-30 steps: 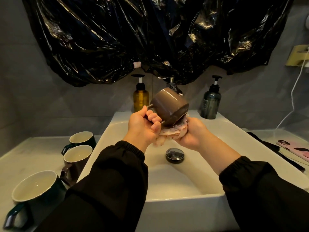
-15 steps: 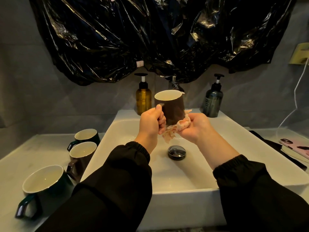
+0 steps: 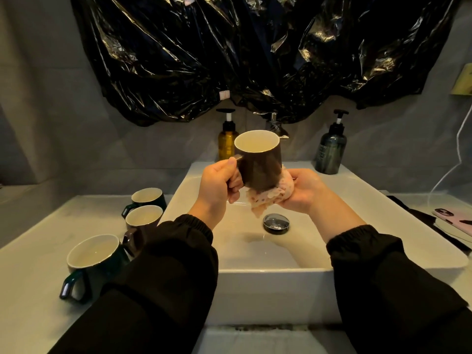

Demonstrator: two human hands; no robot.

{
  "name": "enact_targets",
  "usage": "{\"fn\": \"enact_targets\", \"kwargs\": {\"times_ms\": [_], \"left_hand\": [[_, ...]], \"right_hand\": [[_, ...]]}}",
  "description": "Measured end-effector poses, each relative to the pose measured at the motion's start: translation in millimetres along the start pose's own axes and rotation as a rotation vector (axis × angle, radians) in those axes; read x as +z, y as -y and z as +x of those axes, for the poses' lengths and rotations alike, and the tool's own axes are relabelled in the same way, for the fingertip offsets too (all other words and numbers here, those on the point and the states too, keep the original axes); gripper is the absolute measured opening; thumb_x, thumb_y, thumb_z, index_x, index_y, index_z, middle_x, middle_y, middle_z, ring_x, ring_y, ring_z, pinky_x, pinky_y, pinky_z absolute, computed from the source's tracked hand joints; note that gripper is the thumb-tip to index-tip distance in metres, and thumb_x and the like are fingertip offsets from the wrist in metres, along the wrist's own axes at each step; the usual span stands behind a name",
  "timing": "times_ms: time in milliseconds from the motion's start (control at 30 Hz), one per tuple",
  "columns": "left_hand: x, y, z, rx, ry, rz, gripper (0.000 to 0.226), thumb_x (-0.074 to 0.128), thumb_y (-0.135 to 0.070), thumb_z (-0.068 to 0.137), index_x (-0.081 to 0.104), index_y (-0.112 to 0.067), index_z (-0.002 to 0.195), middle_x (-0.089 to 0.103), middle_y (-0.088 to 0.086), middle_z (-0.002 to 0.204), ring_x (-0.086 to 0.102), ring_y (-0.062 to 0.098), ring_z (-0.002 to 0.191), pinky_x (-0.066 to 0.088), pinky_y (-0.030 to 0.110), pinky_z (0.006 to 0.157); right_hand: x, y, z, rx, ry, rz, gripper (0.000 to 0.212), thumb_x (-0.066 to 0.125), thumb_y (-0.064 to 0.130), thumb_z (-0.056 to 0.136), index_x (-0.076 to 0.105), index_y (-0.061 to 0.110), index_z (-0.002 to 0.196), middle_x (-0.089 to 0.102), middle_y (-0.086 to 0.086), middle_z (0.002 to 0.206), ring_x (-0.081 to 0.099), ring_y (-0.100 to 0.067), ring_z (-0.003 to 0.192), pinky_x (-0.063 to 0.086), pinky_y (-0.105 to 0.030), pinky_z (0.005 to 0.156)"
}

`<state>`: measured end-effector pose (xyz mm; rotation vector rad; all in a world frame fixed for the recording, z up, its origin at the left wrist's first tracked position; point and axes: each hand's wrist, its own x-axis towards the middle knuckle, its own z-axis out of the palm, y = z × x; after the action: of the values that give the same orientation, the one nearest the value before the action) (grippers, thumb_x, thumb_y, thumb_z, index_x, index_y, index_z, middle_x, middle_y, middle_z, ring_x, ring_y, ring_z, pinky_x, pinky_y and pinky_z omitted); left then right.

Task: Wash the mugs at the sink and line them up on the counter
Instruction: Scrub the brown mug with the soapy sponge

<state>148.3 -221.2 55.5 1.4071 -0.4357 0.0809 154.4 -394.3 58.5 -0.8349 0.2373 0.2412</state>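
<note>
A brown mug [image 3: 260,164] with a cream inside is upright above the white sink [image 3: 281,251]. My left hand [image 3: 217,187] grips its handle. My right hand [image 3: 304,190] holds a pink cloth [image 3: 270,198] pressed against the mug's base and lower side. On the counter [image 3: 30,272] left of the sink stand three mugs: a dark green one [image 3: 146,200] at the back, a brown one [image 3: 143,221] in the middle and a larger dark green one [image 3: 94,261] nearest me.
An amber pump bottle [image 3: 226,141] and a dark pump bottle [image 3: 330,152] stand behind the basin, beside the tap [image 3: 275,126]. The drain plug [image 3: 276,223] sits in the basin. A pink phone [image 3: 457,218] lies on the right counter. Black plastic sheeting [image 3: 255,54] hangs above.
The brown mug has been turned from tilted mouth-down to upright. My right hand with the cloth now sits under its base.
</note>
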Motion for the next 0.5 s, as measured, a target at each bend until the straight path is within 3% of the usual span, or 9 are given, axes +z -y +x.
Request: {"fn": "enact_targets", "kwargs": {"times_ms": [167, 267, 367, 500], "left_hand": [[-7.2, -4.3, -15.2, -0.059, 0.006, -0.093, 0.045, 0.029, -0.024, 0.103, 0.035, -0.011, 0.06, 0.033, -0.003, 0.051, 0.03, 0.01, 0.049, 0.023, 0.023, 0.046], [-7.1, -1.8, -24.2, -0.016, -0.033, -0.055, 0.045, 0.029, -0.022, 0.103, 0.035, -0.011, 0.06, 0.034, -0.003, 0.05, 0.032, 0.01, 0.048, 0.027, 0.021, 0.044], [-13.4, -7.0, -31.9, 0.064, -0.058, 0.016, 0.044, 0.03, -0.017, 0.103, 0.035, -0.011, 0.06, 0.032, 0.0, 0.054, 0.03, 0.012, 0.05, 0.026, 0.023, 0.043], [-26.7, -21.1, -43.0, 0.068, -0.136, -0.033, 0.044, 0.03, -0.021, 0.102, 0.034, -0.012, 0.059, 0.029, -0.001, 0.055, 0.03, 0.013, 0.052, 0.027, 0.023, 0.043]], "right_hand": [[8.1, -12.7, 1.2, -0.025, 0.052, 0.021, 0.042, 0.029, 0.018, 0.096, 0.051, 0.005, 0.13, 0.059, -0.025, 0.123, 0.057, -0.041, 0.11, 0.051, -0.055, 0.082], [14.7, -27.8, -4.2, 0.035, 0.097, -0.064, 0.044, 0.027, 0.027, 0.099, 0.06, 0.002, 0.115, 0.066, -0.026, 0.107, 0.06, -0.039, 0.102, 0.052, -0.05, 0.083], [20.0, -30.4, -16.9, 0.025, 0.081, -0.112, 0.038, 0.032, 0.022, 0.1, 0.063, -0.001, 0.099, 0.07, -0.022, 0.091, 0.062, -0.035, 0.094, 0.056, -0.048, 0.074], [30.0, -30.7, -32.1, -0.052, -0.008, -0.247, 0.022, 0.043, 0.015, 0.097, 0.062, 0.005, 0.097, 0.069, -0.016, 0.089, 0.066, -0.029, 0.087, 0.056, -0.046, 0.075]]}}
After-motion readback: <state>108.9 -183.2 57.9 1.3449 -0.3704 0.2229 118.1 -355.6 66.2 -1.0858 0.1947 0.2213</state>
